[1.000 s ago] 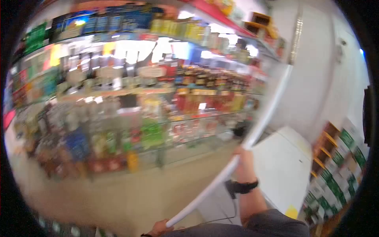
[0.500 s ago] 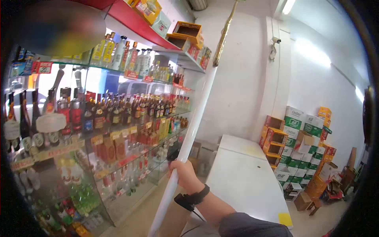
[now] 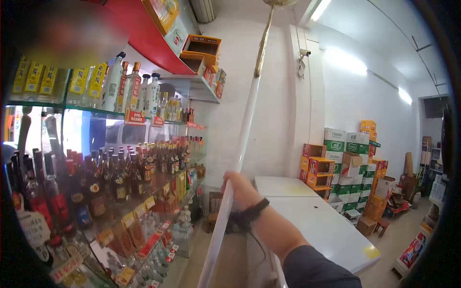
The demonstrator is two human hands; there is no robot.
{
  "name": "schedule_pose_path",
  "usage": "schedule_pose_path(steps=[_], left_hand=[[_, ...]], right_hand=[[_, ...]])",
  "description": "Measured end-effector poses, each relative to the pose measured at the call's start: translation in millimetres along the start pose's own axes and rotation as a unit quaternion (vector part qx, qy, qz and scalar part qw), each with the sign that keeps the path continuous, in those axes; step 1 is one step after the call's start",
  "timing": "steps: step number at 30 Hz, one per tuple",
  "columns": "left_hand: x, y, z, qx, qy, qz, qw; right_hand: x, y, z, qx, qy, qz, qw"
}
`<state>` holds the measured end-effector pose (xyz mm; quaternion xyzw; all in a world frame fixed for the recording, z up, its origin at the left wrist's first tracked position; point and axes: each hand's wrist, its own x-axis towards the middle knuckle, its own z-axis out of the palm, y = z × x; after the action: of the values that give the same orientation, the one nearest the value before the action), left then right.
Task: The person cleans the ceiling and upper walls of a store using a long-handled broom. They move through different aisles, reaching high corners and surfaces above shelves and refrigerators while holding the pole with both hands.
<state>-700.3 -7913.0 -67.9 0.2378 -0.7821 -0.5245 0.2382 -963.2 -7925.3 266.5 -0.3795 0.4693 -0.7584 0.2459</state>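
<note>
A long white pole [image 3: 247, 117] slants up through the middle of the head view. Its upper part [image 3: 261, 53] is wrapped in something gold and shiny, and a tan bushy-looking head [image 3: 280, 2] is cut off by the top edge. My right hand [image 3: 239, 188], with a black band at the wrist, is closed around the pole at about mid-length. The pole's lower end runs out of the frame at the bottom. My left hand is out of view. Glass shelves [image 3: 84, 109] crowded with bottles [image 3: 120, 180] stand to the left of the pole.
Right of my hand lies a white chest-like surface [image 3: 307, 225]. Stacked green and white cartons [image 3: 345, 165] and orange crates [image 3: 319, 168] stand behind it. Open boxes [image 3: 201, 45] sit on the high shelf. A camera [image 3: 304, 53] is mounted on the wall, and a small stool [image 3: 382, 225] is at right.
The view has turned to the right and come closer to the shelves. My right hand still grips the pole, which stands a little more upright, with more of its top end showing.
</note>
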Motion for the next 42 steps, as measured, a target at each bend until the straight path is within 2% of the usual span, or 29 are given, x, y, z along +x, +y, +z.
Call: schedule_pose_path(steps=[3, 5, 6, 7, 8, 9, 10, 11, 12, 14, 16, 17, 18, 19, 20, 21, 23, 24, 25, 27, 28, 29, 31, 32, 33, 34, 37, 39, 42], left_hand=[[61, 21, -22, 0.041, 0.008, 0.106, 0.994], [95, 72, -28, 0.128, -0.017, 0.085, 0.988], [106, 97, -24, 0.171, -0.028, 0.074, 0.982], [130, 101, -11, 0.101, -0.021, 0.105, 0.989], [154, 104, 2, 0.029, -0.015, 0.135, 0.990], [166, 130, -2, 0.049, -0.056, 0.135, 0.988], [181, 157, -5, 0.064, -0.094, 0.134, 0.984], [208, 163, 11, 0.067, -0.041, 0.126, 0.989], [240, 164, 33, 0.072, 0.006, 0.111, 0.991], [280, 182, 59, 0.039, -0.016, 0.166, 0.985], [313, 220, 73, 0.015, 0.001, 0.283, 0.959], [344, 231, 91, -0.001, -0.004, 0.256, 0.967], [353, 265, 87, -0.058, -0.103, 0.169, 0.979], [382, 277, 102, -0.058, -0.013, 0.276, 0.959], [392, 308, 99, -0.046, -0.004, 0.296, 0.954], [378, 341, 83, -0.144, -0.063, 0.240, 0.958], [432, 374, 88, -0.065, -0.055, 0.295, 0.952], [457, 384, 91, -0.024, -0.030, 0.342, 0.939], [475, 400, 84, -0.048, -0.056, 0.314, 0.947], [485, 429, 68, -0.127, -0.112, 0.260, 0.951], [470, 439, 57, -0.180, -0.142, 0.232, 0.945], [467, 442, 53, -0.233, -0.171, 0.201, 0.936], [499, 442, 56, -0.253, -0.258, 0.335, 0.870], [504, 442, 52, -0.261, -0.301, 0.398, 0.827], [507, 441, 50, -0.274, -0.318, 0.358, 0.834], [508, 438, 52, -0.287, -0.334, 0.315, 0.841], [502, 425, 46, -0.291, -0.303, 0.243, 0.874], [515, 420, 43, -0.267, -0.268, 0.218, 0.900], [531, 432, 33, -0.248, -0.241, 0.269, 0.899]], right_hand=[[49, -32, 6, 0.012, 0.011, -0.137, 0.990], [68, -45, 2, 0.005, 0.036, -0.248, 0.968], [87, -28, -23, 0.049, -0.063, -0.167, 0.983], [100, -2, -55, 0.090, -0.161, -0.084, 0.979], [66, 5, -53, 0.052, -0.132, -0.058, 0.988], [23, 13, -40, 0.017, -0.103, -0.030, 0.994], [14, 37, -42, -0.034, -0.062, -0.089, 0.994], [11, 58, -50, -0.083, -0.019, -0.140, 0.986], [19, 56, -63, -0.143, 0.031, -0.143, 0.979], [52, 35, -92, -0.255, 0.127, -0.157, 0.946], [90, 3, -115, -0.226, 0.116, -0.183, 0.950], [116, -12, -132, -0.246, 0.136, -0.183, 0.942], [140, -33, -145, -0.265, 0.159, -0.185, 0.933], [149, -59, -144, -0.260, 0.143, -0.194, 0.935], [152, -84, -140, -0.255, 0.127, -0.203, 0.937], [150, -101, -135, -0.231, 0.105, -0.189, 0.949], [148, -122, -129, -0.181, 0.056, -0.161, 0.968], [170, -114, -157, -0.176, 0.001, -0.088, 0.980], [171, -107, -159, -0.164, -0.017, -0.084, 0.983], [182, -104, -156, -0.066, 0.048, -0.126, 0.989], [194, -107, -167, -0.282, 0.016, -0.242, 0.928], [209, -115, -184, -0.479, -0.016, -0.342, 0.808], [228, -130, -183, -0.496, -0.021, -0.360, 0.790], [230, -137, -171, -0.319, 0.008, -0.279, 0.906], [234, -138, -163, -0.124, 0.037, -0.184, 0.974], [262, -136, -190, -0.241, 0.004, -0.254, 0.937], [269, -118, -166, -0.286, 0.156, -0.176, 0.929], [287, -111, -166, -0.303, 0.168, -0.203, 0.916], [309, -120, -159, -0.323, 0.154, -0.231, 0.905]])
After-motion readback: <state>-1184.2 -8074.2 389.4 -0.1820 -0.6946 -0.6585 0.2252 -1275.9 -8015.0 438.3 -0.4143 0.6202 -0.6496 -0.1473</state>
